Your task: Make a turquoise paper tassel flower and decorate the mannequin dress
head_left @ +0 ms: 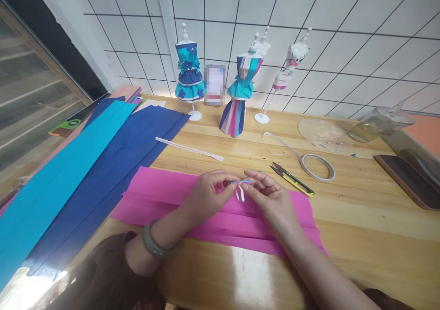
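Between the fingertips of both hands is a small paper bow (241,182), blue and pink on top, with two white tails hanging down. My left hand (215,190), below which a bangle circles the wrist, pinches its left end. My right hand (270,193) pinches the right end between thumb and forefinger, the other fingers loosely curled. Under both hands lies a wide pink crepe paper sheet (158,195) with fold lines. To the right of my right hand are thread snips (294,180) with yellow and black handles.
Blue crepe paper (137,135) and a turquoise strip (79,163) cover the left side. A white strip (189,148) lies beyond my hands. Dressed mini mannequins (189,71) stand along the wall. Rightward are a tape roll (318,167), clear dish (323,135), glass cup (371,126) and phone (409,181).
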A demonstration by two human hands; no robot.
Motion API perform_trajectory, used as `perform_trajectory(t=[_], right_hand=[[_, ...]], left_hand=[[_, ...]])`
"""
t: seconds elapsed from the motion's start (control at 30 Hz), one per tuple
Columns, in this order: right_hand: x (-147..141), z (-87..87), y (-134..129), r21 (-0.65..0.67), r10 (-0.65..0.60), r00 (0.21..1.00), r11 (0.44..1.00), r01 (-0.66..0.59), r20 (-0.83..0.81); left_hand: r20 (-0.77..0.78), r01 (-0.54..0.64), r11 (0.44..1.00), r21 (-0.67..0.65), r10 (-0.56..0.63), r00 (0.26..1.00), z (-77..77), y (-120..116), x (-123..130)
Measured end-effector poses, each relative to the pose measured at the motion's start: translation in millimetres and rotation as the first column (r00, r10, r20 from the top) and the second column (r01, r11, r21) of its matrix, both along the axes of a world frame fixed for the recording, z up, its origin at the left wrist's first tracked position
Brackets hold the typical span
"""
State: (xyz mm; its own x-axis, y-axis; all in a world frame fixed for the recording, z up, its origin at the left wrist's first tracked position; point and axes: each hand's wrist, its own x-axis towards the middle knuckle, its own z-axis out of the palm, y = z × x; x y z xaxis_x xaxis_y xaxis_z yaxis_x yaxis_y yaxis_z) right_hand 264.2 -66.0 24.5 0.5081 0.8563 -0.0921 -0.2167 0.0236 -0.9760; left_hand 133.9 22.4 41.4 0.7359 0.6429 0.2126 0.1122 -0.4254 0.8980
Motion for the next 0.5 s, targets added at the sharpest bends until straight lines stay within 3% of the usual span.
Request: perform_trajectory(t=[0.17, 0.33, 0.5], right_hand=[[0.2, 2.7, -1.5, -0.012, 0.009, 0.997, 1.000, -0.008, 0.074], [0.0, 4.2, -3.8, -0.030, 0.012, 0.973, 1.000, -0.006, 0.230], [-0.1, 3.8, -4.9, -0.034, 0.014, 0.963, 0.999, -0.005, 0.269]], left_hand=[[-0.046, -0.007, 1.000, 0.018, 0.008, 0.999, 0.7, 2.8, -1.5], [-0.041, 0.039, 0.997, -0.072, -0.042, 0.998, 2.2, 2.1, -2.0], [-0.027, 0.053, 0.988, -0.147, -0.057, 0.998, 1.3, 2.0, -2.6]])
